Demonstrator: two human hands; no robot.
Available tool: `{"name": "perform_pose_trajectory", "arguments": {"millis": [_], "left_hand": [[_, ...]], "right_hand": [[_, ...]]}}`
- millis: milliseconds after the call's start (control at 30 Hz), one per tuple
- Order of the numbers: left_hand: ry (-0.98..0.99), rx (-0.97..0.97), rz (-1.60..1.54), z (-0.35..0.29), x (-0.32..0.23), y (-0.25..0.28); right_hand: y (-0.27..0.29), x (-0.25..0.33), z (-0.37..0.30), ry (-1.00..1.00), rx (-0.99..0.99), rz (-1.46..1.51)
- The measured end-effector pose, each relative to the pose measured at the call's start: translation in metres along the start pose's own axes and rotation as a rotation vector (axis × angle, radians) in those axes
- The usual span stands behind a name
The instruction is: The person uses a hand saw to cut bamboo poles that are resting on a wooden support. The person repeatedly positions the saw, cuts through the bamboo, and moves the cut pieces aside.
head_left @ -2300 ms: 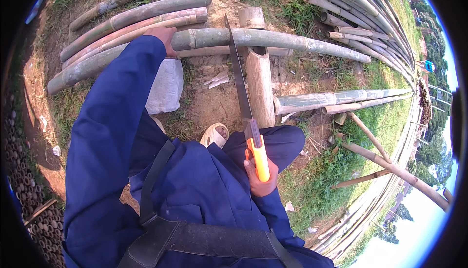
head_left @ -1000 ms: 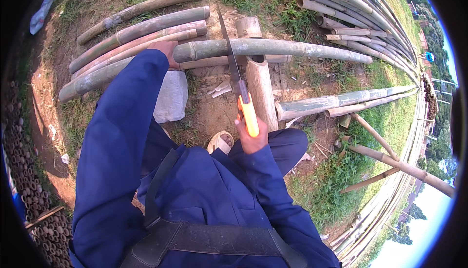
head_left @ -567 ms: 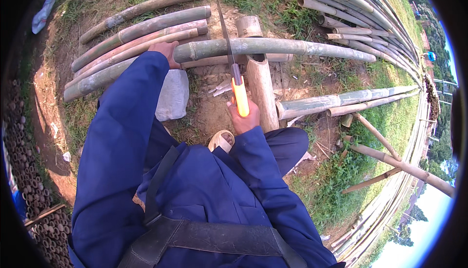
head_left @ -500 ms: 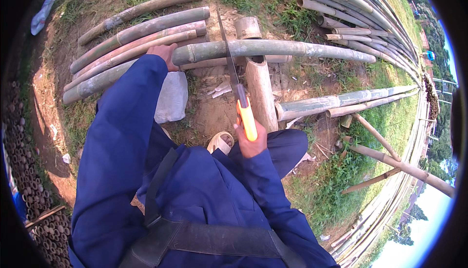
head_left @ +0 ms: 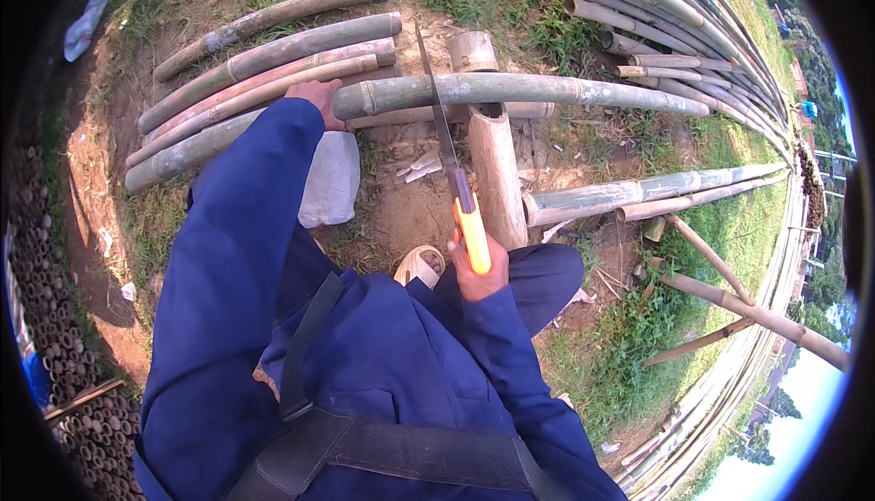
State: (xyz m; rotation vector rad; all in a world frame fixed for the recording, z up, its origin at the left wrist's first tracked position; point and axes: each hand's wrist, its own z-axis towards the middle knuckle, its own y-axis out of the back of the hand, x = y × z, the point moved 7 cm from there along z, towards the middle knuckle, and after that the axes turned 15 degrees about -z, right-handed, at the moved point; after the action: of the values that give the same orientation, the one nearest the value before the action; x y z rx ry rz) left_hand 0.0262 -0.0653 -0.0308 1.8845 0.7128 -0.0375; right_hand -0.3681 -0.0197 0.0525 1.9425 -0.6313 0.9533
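A thick green-grey bamboo pole (head_left: pixel 510 90) lies crosswise before me, resting at an upright bamboo support. My left hand (head_left: pixel 316 98) is closed at the pole's left end, its fingers partly hidden. In my right hand (head_left: pixel 483 270) I grip the orange handle of a handsaw (head_left: pixel 446 136). The saw's dark blade crosses the pole a short way right of my left hand, tip pointing away from me. Below the pole, a pale bamboo post (head_left: pixel 497 173) leans toward my right knee. A short bamboo stump (head_left: pixel 472 51) stands just behind the pole.
Several cut bamboo lengths (head_left: pixel 273 54) lie side by side at the left. Long poles (head_left: pixel 656 9) are stacked at the far right, and two more (head_left: pixel 629 196) point rightward nearer me. A whitish block (head_left: pixel 330 182) sits below my left hand. Small bamboo rings (head_left: pixel 68 355) fill the lower left.
The handsaw and my right hand have moved slightly toward me along the cut line. My left hand stays at the pole's end. The whole view has shifted a little.
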Motion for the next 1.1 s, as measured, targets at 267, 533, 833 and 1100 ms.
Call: {"name": "perform_pose_trajectory", "arguments": {"millis": [267, 533, 833, 1100], "left_hand": [[-0.029, 0.015, 0.019, -0.005, -0.011, -0.015], [-0.009, -0.024, -0.005, -0.003, 0.004, -0.015], [-0.059, -0.007, -0.026, -0.003, -0.019, 0.0], [0.012, 0.037, -0.02, -0.017, -0.013, 0.003]], "right_hand": [[0.007, -0.015, 0.035, 0.025, -0.049, -0.195], [0.005, -0.012, -0.004, 0.08, -0.066, -0.051], [-0.005, -0.017, 0.077, 0.135, -0.094, -0.182], [0.028, -0.017, -0.047, -0.026, -0.002, -0.069]]}}
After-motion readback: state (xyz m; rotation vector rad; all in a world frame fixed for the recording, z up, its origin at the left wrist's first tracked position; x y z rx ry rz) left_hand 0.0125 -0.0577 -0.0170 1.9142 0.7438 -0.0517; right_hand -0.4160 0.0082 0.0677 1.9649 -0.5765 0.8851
